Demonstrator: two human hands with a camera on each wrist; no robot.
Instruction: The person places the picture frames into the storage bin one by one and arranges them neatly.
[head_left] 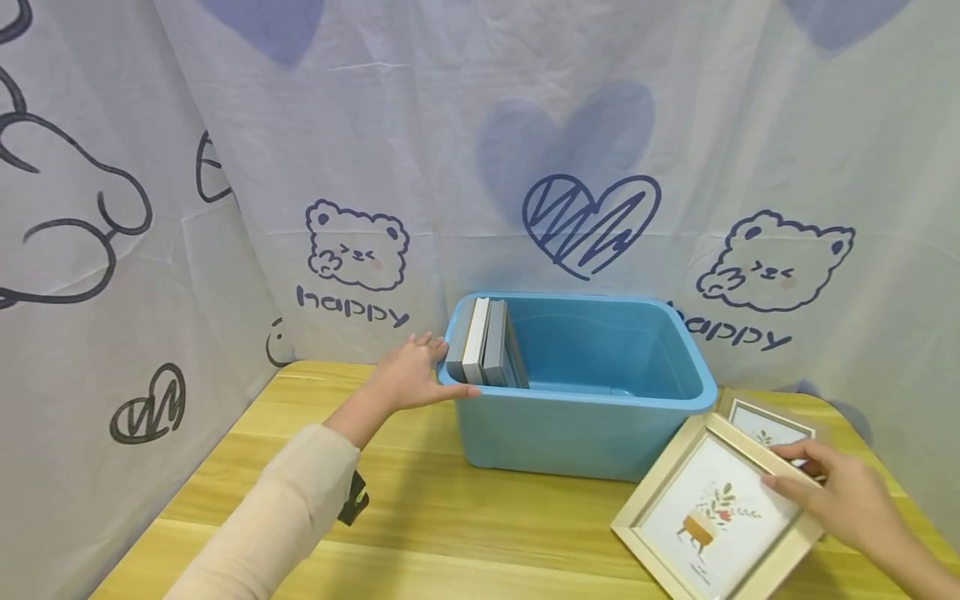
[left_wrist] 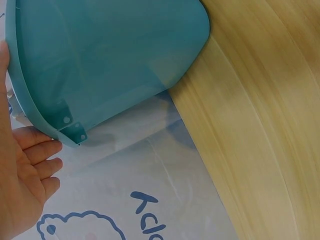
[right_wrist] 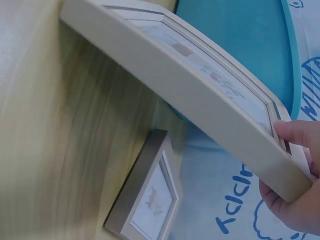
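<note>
A light wooden picture frame (head_left: 738,450) with a plant drawing is tilted beside the bin's right front corner. My right hand (head_left: 847,492) pinches its upper right edge, thumb on the front and fingers behind. The right wrist view shows the raised frame (right_wrist: 200,100) from its side. At the left end of a blue plastic bin (head_left: 555,433), my left hand (head_left: 408,375) holds the rim, thumb along the front edge. Seen from the left wrist, curled fingers (left_wrist: 42,155) meet the rim's corner. Several frames (head_left: 480,342) stand upright inside the bin's left end.
Another picture frame (head_left: 765,421) lies on the wooden table (head_left: 420,517), behind the held one. A small black object (head_left: 354,498) shows beside the left sleeve. A white curtain (head_left: 450,150) with hearts and bears hangs behind the table and along its left side.
</note>
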